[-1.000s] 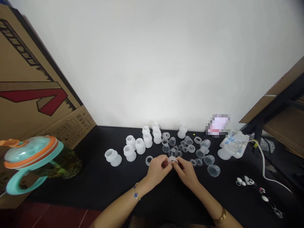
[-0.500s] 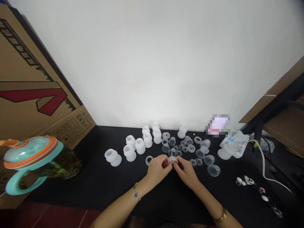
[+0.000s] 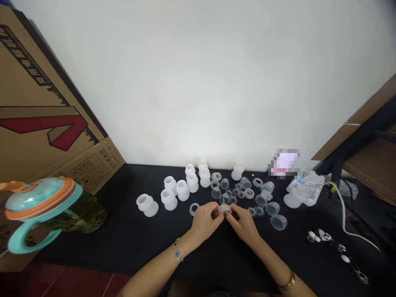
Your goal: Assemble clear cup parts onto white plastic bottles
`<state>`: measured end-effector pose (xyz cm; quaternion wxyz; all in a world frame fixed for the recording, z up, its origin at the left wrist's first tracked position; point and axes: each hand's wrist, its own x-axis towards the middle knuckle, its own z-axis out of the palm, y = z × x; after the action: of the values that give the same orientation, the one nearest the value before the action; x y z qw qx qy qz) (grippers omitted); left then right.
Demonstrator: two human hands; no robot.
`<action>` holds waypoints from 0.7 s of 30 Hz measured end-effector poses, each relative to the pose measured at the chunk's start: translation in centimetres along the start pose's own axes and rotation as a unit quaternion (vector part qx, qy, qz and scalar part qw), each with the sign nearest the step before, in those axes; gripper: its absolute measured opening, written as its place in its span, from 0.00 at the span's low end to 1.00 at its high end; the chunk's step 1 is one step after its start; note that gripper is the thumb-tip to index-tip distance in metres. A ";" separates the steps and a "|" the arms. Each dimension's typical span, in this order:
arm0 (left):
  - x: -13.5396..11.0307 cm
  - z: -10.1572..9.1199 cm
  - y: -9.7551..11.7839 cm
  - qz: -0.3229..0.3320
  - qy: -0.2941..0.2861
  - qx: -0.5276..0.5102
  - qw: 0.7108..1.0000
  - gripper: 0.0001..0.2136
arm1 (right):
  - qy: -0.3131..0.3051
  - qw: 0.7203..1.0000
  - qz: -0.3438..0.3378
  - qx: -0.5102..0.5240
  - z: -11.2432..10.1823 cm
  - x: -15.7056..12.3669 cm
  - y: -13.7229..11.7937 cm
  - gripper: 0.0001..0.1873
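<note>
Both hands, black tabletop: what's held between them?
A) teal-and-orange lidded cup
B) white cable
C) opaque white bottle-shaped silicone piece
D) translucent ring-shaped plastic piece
D: the left hand and the right hand meet at a translucent ring-shaped plastic piece, which shows between their fingertips.

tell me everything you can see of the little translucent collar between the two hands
The translucent collar is a short, round, whitish band that looks like soft plastic or silicone. It stands on edge, pinched between the left hand and the right hand, which hide its lower part. It is held above the black tabletop, in front of scattered clear parts. Whether anything sits inside it cannot be told.
</note>
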<state>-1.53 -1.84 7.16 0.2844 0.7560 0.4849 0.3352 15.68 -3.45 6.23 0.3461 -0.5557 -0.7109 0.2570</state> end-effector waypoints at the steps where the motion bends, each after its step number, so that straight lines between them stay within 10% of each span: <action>1: 0.0 0.0 0.0 0.001 -0.001 0.001 1.000 0.11 | 0.002 1.000 0.000 -0.002 0.0 0.0 0.0 0.15; 21: -0.2 -0.2 0.5 0.007 -0.001 -0.008 1.000 0.12 | 0.014 0.999 0.010 0.028 0.1 -0.1 0.0 0.16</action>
<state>-1.47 -2.22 7.59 0.2887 0.7574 0.4764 0.3407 15.56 -3.53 6.16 0.3687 -0.5565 -0.6930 0.2724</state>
